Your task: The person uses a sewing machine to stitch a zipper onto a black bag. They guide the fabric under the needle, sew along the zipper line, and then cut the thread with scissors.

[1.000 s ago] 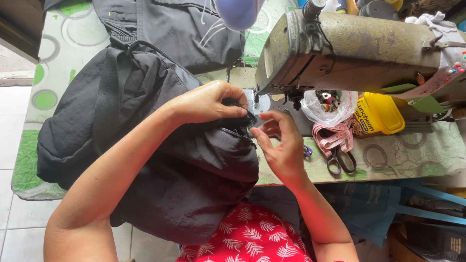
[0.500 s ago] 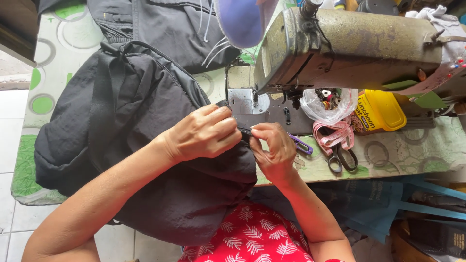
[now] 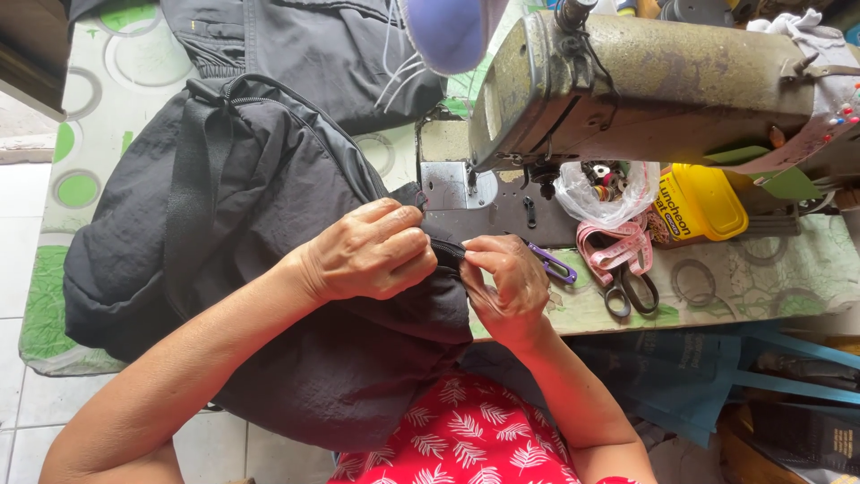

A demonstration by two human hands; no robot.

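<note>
My left hand (image 3: 372, 251) is closed over a fold of the black bag (image 3: 269, 269), knuckles up, pinching the fabric at its zipper edge (image 3: 448, 254). My right hand (image 3: 506, 287), at three o'clock from the left and almost touching it, nips the same zipper edge between thumb and fingertips. The bag lies across my lap and the table (image 3: 717, 287), spreading toward nine o'clock. At twelve o'clock stands the sewing machine (image 3: 645, 85). At three o'clock of my right hand lie a purple thread snipper (image 3: 554, 264), a pink tape measure (image 3: 614, 246), scissors (image 3: 627, 291) and a yellow tin (image 3: 703, 202).
</note>
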